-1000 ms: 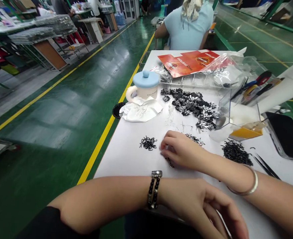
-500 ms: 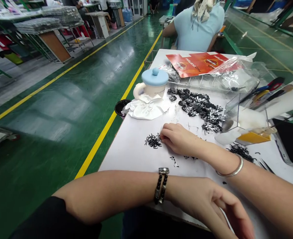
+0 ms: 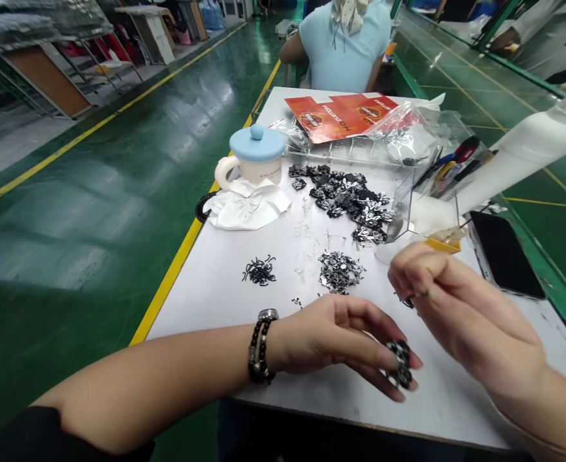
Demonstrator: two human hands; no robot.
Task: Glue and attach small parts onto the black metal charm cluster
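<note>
- Clamped a black-and-silver patterned piece [image 3: 399, 363] at the tips of the left hand [image 3: 334, 337], lower right of centre.
- Looked light, probably stiff and slick; likely best held by edges.
- Pressed right hand [image 3: 470, 314] fingertips together, middle right, apart from that piece; could not tell on what.
- Saw loose black strips [image 3: 258, 272] just left of centre.
</note>
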